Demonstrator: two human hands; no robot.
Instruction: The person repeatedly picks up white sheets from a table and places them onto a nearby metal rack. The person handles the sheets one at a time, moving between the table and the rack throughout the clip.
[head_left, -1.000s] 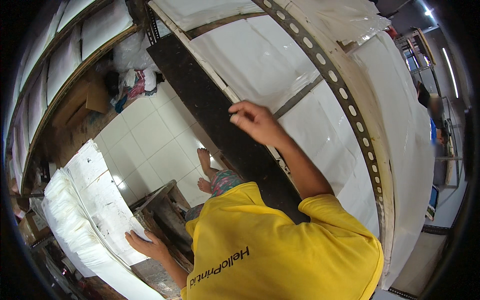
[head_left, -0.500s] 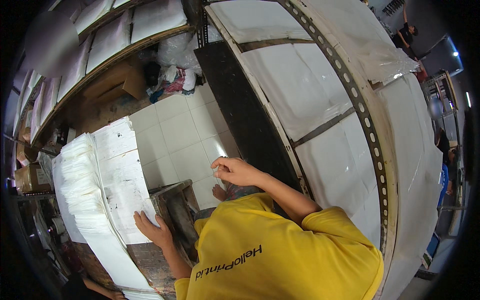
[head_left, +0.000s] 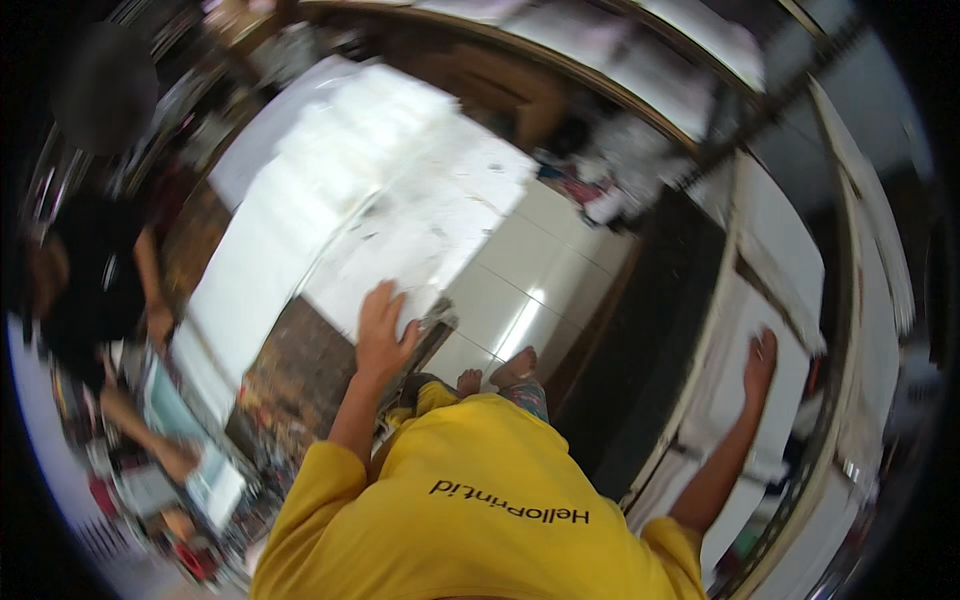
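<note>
My left hand (head_left: 385, 330) lies with its fingers spread at the near edge of a marked white board (head_left: 430, 215) on a worn wooden table (head_left: 300, 365). Beside that hand, across the board and table, runs a long stack of white sheets (head_left: 270, 230), fanned out at its far end. To the right, my right hand (head_left: 760, 368) is stretched out over white sheets (head_left: 720, 350) on a rack. Its fingers look extended and hold nothing I can see; blur hides whether they touch the sheets.
Another person in black (head_left: 95, 270) stands at the table's left side. A long black panel (head_left: 650, 330) runs along the rack at right. Tiled floor (head_left: 535, 265) shows between table and rack. Shelves of white sheets (head_left: 650, 75) and plastic bags (head_left: 645, 135) lie beyond.
The view has swung left, bringing the other person into sight. My right hand has gone from in front of my body out to the rack. My left hand stays at the board's edge.
</note>
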